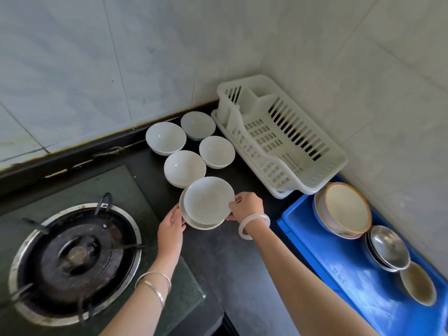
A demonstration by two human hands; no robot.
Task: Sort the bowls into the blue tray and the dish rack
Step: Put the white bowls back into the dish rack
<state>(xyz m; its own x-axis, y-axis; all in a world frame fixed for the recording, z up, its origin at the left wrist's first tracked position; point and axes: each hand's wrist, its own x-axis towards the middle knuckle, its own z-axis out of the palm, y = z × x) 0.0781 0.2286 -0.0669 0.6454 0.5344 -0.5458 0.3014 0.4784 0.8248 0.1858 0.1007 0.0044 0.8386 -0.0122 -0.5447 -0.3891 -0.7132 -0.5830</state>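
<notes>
Several white bowls stand on the black counter left of the white dish rack, which holds nothing. My right hand grips the rim of a white bowl tilted above a second white bowl. My left hand holds the left edge of that lower bowl. The blue tray at the right holds a large cream bowl with a brown rim, stacked steel bowls and a small beige bowl.
A gas burner with a black pan support fills the lower left. Tiled walls meet in the corner behind the rack. Bare black counter lies between my forearms.
</notes>
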